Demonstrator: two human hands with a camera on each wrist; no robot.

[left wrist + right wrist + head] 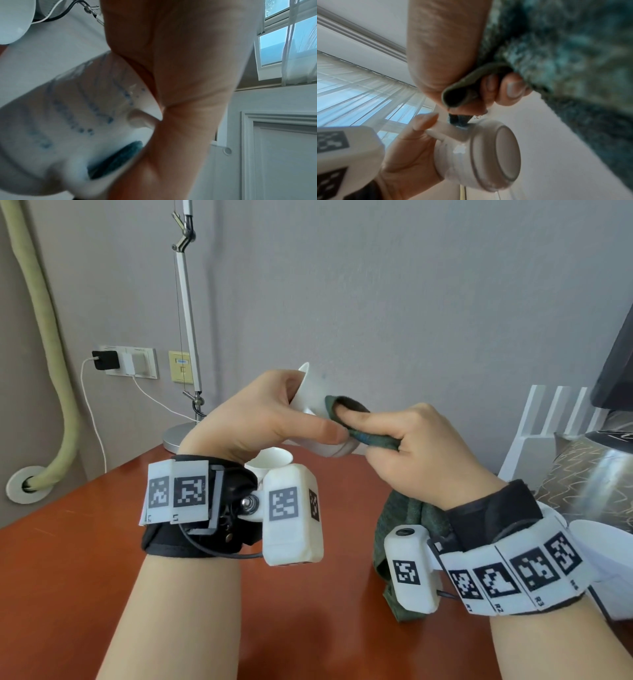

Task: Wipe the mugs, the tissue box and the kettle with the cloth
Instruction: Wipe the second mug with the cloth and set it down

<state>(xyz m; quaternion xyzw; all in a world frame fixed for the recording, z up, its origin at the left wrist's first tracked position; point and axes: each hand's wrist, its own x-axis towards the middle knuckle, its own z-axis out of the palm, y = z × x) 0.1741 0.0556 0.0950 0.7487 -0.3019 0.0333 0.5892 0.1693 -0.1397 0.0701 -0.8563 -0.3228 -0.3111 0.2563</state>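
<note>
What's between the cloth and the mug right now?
Nothing visible. The right hand presses the cloth straight against the mug, which the left hand holds tilted above the table.

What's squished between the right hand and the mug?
The green cloth. The right hand presses it against the side of the mug, which the left hand holds tilted. The head view shows it best.

Table (pixel 85 542): reddish-brown polished wood top, set against a grey wall. Items carried: round grey lamp base (pixel 176 437) at the far edge, with an upright metal stem; white mug (pixel 270 462) standing upright, largely hidden behind the wrist camera; a white object at the right edge, not identifiable.
</note>
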